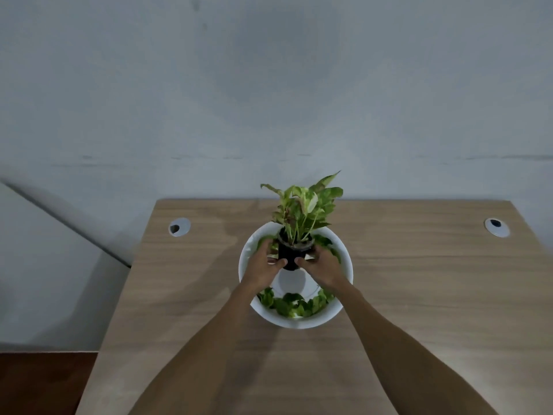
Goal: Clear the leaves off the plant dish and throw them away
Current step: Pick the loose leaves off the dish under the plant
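While leaves [291, 305] ring the dish [344, 259] near the tabletop's far edge, left hand [264, 266] and right hand [321, 265] clamp the pot [288, 254] — likely to lift it clear.

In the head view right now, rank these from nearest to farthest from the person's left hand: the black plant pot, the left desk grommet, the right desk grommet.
1. Black plant pot: in the white dish, gripped by the left hand and the right hand.
2. Left desk grommet: far-left of the desk.
3. Right desk grommet: far-right of the desk, past the right hand.
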{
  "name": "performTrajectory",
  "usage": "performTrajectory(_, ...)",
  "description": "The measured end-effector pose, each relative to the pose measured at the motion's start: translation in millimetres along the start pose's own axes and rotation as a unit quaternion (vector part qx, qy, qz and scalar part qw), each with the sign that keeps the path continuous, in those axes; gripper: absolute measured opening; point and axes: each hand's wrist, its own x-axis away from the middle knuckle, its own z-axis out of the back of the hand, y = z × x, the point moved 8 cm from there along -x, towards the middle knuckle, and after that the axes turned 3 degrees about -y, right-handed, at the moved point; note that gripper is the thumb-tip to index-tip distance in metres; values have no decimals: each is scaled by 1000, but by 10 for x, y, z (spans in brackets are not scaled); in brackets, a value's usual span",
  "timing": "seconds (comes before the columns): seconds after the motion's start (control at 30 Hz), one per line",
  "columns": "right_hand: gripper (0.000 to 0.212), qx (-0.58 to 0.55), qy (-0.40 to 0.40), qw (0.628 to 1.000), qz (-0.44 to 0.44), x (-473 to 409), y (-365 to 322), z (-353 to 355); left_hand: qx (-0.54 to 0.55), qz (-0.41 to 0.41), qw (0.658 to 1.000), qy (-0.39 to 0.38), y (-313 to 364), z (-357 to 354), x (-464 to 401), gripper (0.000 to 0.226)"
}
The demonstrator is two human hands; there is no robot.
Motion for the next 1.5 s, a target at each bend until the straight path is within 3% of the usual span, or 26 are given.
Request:
performTrajectory(0.4,40,-33,36,998,30,78,174,-95,55,-20,996,70,-267,-116,81,41)
performTrajectory(0.9,41,-9,42,999,3,132,359,-140,53,-19,997,59,-334,-215,175,45)
performTrajectory(1.1,42,77,28,997,-1,207,416,26,-62,-23,998,7,-308,-47,150,35)
performTrajectory(1.23,35,159,78,984,13,276,446,273,-148,-35,988,24,-352,167,132,37)
performTrajectory(1.4,32,246,80,963,73,164,309,293,-345,-123,930,-1,-235,169,81,44)
performTrajectory(1.5,46,331,4,942,64,-4,306,130,-450,-109,886,-22,-236,128,11,59)
